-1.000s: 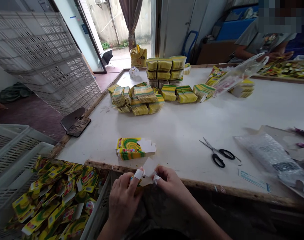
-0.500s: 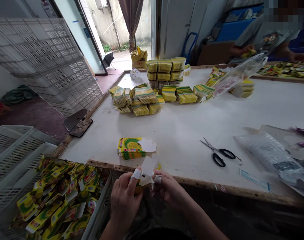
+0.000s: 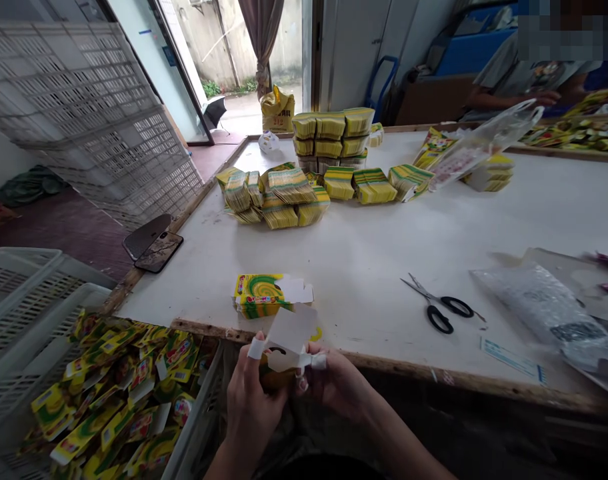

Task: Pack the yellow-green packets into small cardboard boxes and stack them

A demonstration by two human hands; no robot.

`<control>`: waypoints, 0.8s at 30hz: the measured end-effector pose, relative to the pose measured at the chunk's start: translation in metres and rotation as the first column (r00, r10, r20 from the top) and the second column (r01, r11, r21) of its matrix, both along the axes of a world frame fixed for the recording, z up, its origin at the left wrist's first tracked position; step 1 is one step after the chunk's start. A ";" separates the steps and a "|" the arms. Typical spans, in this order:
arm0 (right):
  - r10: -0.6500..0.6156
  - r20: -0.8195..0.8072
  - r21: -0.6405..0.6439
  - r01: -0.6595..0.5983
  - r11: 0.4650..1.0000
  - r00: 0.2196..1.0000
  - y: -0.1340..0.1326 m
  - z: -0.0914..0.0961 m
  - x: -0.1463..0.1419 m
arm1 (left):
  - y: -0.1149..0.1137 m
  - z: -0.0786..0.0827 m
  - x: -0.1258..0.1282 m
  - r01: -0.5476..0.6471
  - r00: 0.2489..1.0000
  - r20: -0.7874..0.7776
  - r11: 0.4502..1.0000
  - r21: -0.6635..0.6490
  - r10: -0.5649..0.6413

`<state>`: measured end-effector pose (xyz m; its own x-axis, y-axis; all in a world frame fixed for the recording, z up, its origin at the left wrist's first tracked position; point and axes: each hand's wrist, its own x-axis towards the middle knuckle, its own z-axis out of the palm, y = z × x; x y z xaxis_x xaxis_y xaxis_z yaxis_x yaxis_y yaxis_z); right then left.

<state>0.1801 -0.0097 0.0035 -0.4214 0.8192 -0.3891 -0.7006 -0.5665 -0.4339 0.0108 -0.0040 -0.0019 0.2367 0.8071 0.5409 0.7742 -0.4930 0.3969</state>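
Note:
At the table's front edge I hold a small yellow carton (image 3: 278,377) between both hands, its end open and white inner flaps raised. My left hand (image 3: 254,403) is wrapped around its left side, with white tape on a finger. My right hand (image 3: 341,385) has its fingers closed at the right side of the carton, by a flap; white wrapping shows on those fingers too. Just beyond lies a stack of flattened yellow-and-green cartons (image 3: 261,297), white flaps pointing right.
Bundled carton blanks (image 3: 334,143) are piled farther back on the white table (image 3: 344,247). Black-handled scissors (image 3: 439,305) and a plastic bag (image 3: 539,313) lie rightward. At lower left, a crate (image 3: 184,433) holds many cartons. Phones (image 3: 159,252) rest on the left edge. A person (image 3: 514,77) works opposite.
The carton's white flap has tipped to the left and stands wider, showing more of the opening. My left index finger has shifted left. Across the table, the other person's hands have moved.

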 end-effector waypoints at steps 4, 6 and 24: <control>-0.064 0.077 0.122 0.054 0.991 0.995 -0.001 0.006 0.001 | 0.002 0.000 0.000 0.072 0.997 0.031 0.997 0.008 -0.072; -0.062 0.206 0.188 0.023 0.982 0.977 0.002 0.012 0.004 | 0.002 0.001 0.001 0.123 0.992 0.021 0.992 0.021 -0.123; -0.411 0.701 0.685 -0.389 0.616 0.583 -0.010 0.027 0.000 | -0.001 0.005 0.012 0.184 0.983 0.085 0.893 -0.410 -0.163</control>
<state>0.1797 -0.0196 0.0301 -0.2871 0.9392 0.1884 0.1218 0.2309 -0.9653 0.0232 -0.0047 0.0027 0.3761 0.9089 0.1802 0.6671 -0.4005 0.6281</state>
